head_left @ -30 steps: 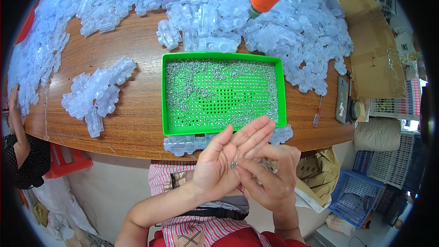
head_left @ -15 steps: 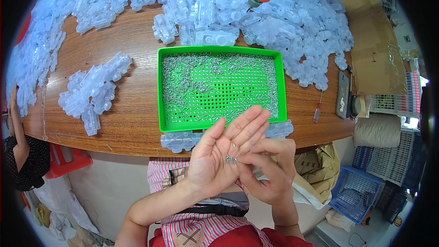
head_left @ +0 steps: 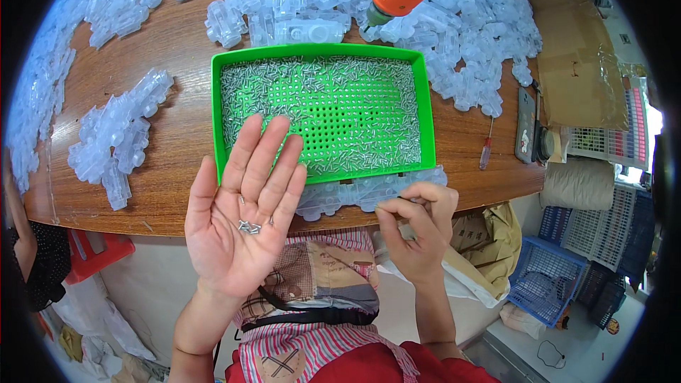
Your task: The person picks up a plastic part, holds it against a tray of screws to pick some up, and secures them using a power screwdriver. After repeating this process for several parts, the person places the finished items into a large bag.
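Wooden table (head_left: 177, 149), seemingly pale floor (head_left: 539, 354)

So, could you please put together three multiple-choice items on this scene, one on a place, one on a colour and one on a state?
1. Where do the few small metal pins outside the tray lie?
A. On the open palm of the left hand
B. On the cardboard
C. On the blue crate

2. What colour is the perforated tray on the wooden table?
A. Red
B. Green
C. Yellow

3. How is the right hand held?
A. Flat, palm up
B. Pressed flat on the tray
C. Fingers pinched together near the table edge

Answers:
1 A, the pins rest in the middle of the upturned left palm.
2 B, the rim and the holed floor are bright green, strewn with more pins.
3 C, the fingertips are drawn together beside the clear plastic parts at the table's front edge; what they pinch is too small to tell.
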Motion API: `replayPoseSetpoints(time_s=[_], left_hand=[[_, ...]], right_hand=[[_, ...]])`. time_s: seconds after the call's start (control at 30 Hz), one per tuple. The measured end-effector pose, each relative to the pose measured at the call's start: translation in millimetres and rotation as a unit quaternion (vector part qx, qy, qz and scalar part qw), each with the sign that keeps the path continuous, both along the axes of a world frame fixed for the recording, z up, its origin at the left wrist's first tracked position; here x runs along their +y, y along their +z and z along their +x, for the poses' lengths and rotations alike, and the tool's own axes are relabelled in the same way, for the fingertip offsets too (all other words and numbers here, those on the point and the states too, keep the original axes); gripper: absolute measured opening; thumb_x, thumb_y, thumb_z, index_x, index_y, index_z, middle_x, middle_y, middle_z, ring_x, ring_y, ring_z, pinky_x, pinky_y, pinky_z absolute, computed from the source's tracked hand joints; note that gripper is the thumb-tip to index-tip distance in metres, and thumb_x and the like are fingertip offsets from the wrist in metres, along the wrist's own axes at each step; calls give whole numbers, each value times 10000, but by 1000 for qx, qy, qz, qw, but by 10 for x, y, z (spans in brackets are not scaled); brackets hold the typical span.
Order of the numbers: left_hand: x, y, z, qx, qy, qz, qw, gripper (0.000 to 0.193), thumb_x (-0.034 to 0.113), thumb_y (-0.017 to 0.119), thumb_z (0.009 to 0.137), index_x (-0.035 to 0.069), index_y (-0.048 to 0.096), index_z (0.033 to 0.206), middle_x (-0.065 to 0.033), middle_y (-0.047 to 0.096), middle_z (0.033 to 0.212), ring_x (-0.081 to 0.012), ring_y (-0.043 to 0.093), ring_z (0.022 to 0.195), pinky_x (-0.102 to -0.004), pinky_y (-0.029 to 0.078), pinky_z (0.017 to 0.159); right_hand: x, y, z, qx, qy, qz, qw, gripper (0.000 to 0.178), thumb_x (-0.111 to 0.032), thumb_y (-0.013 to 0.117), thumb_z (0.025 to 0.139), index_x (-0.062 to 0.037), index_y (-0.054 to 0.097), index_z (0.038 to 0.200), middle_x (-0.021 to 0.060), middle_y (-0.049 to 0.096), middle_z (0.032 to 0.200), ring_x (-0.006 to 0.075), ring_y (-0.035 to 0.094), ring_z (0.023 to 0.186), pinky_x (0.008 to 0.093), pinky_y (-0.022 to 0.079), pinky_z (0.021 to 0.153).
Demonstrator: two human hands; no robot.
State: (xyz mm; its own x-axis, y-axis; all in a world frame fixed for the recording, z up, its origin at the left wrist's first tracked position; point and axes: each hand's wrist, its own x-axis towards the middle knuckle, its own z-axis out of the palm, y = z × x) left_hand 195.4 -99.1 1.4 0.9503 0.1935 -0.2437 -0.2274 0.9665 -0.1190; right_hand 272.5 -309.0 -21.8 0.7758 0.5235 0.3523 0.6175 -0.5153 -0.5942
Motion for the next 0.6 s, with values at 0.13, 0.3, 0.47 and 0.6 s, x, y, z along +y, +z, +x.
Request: replayPoseSetpoints(time_s=[0.13,0.3,0.47,0.6], left_hand=[[-11,-17,-48,-4,-4,-7,1000,556,362,188,1014,52,152,1474,-146,123,1537,-269,85,1432,-401,57,1180],[-17,-27,-64,9,-9,-25,1000,560,369,182,1013,51,156,1473,-147,126,1536,-265,83,1433,-397,53,1180],[5,-24,-69,3,-10,-29,1000,562,369,182,1012,48,153,1473,-147,128,1536,-264,86,1433,-394,56,1180],[12,-13,-61,-2,-14,-30,999,563,369,181,1012,44,155,1472,-148,130,1536,-263,85,1433,-393,56,1180]], right_hand=[[117,-24,24,-54,30,-26,998,214,-35,748,677,-98,657,860,41,543,972,225,486,880,340,373,744],[132,-62,25,-93,54,-64,992,236,-59,750,689,-85,652,902,39,547,991,243,491,896,358,388,771],[153,-56,6,-110,54,-68,990,217,-55,742,698,-80,667,901,38,545,994,243,485,895,348,388,761],[161,-20,13,-122,52,-79,988,202,-48,738,703,-81,686,895,44,548,995,239,478,895,335,384,750]])
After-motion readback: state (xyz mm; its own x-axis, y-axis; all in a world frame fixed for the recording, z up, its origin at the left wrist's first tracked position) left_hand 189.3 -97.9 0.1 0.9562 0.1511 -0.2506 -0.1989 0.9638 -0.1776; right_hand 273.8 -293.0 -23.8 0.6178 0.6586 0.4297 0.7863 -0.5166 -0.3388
